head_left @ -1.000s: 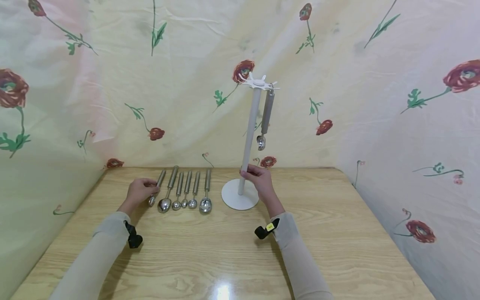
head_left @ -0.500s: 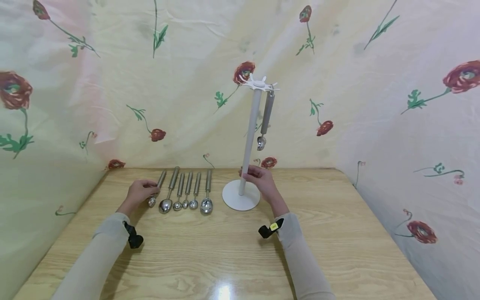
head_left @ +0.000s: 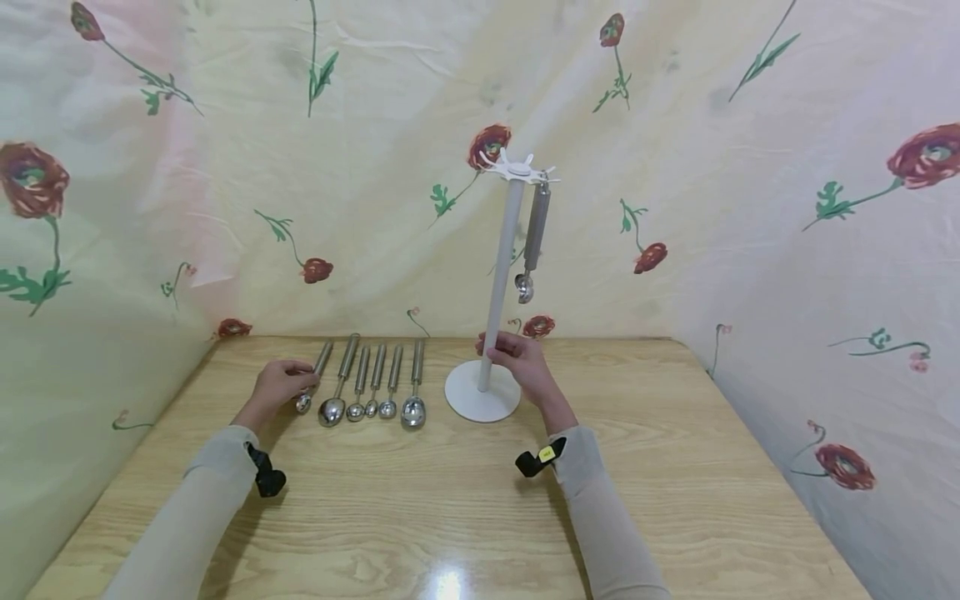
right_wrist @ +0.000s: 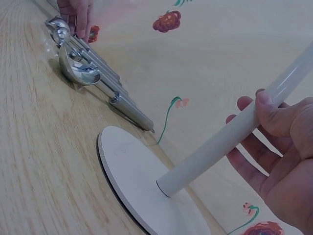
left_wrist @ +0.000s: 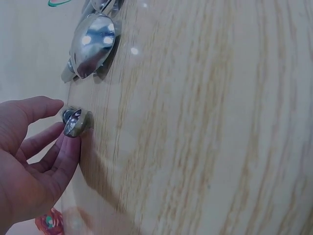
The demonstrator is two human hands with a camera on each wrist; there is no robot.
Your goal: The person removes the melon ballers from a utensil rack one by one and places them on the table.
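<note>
My left hand pinches a small metal scoop, the leftmost of a row lying on the table. In the left wrist view its shiny bowl sits between thumb and fingers, close to the wood. With thumb and fingers around it, my right hand grips the white pole of an upright stand, low down above its round base. From a hook on the stand's top hangs a metal scoop, handle up.
Right of my left hand lie several other metal scoops, including a large one and a long one at the row's right end. The wooden table meets a flowered cloth backdrop behind and at both sides.
The view shifts very slightly. Both hands keep their places, the left on the small scoop and the right on the pole.
</note>
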